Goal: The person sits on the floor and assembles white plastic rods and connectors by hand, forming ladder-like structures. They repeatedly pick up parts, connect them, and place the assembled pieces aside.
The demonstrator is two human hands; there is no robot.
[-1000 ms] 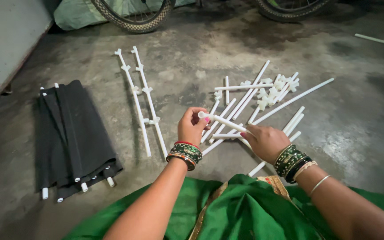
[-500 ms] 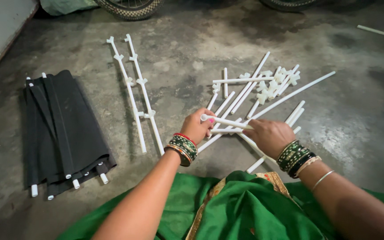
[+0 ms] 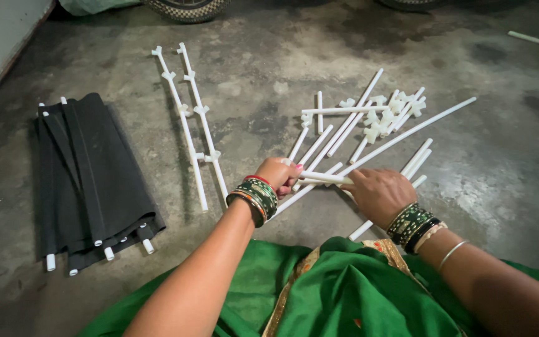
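Short white tube [image 3: 322, 177] is pinched at either end by left hand [image 3: 277, 176] and right hand [image 3: 378, 193]; loose pile [image 3: 357, 134] could be scattered if knocked.

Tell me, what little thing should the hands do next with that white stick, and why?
Probably lift the short white plastic tube clear of the pile of white plastic tubes. The left hand and right hand each grip an end of it, and it sits low, just above the other tubes on the grey concrete floor, where it could snag.
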